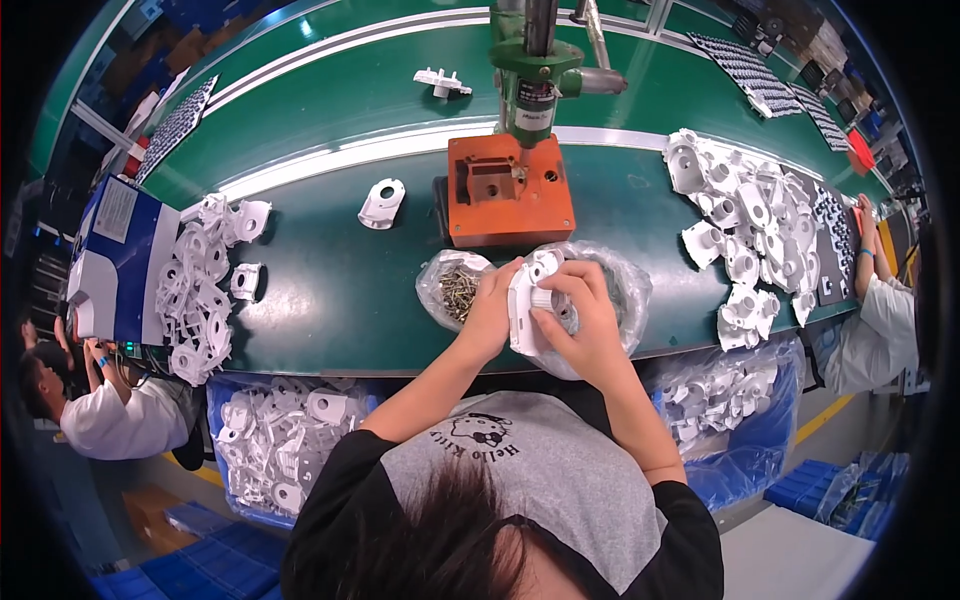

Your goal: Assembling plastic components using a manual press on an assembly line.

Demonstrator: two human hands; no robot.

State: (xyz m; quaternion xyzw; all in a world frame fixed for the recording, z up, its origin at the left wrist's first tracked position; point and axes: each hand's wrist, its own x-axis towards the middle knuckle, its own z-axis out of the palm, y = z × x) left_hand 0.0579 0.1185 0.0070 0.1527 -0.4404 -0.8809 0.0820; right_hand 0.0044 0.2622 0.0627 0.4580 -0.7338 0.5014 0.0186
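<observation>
I see a dark green workbench (315, 290) extending beyond the left hand (490, 318), with faint reflections of light on its top. Farther ahead of both hands I make out a pale rail (340, 163), then a brighter green surface (360, 95). Behind and right of the right hand (590, 320), a yellow line (825, 418) marks the grey floor (865, 430); behind and left, blue crates (220, 560) sit near a cardboard box (155, 520).

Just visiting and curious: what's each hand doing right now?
Left hand: closed, holding the white part from its left.
Right hand: closed, holding the same part from its right.
</observation>
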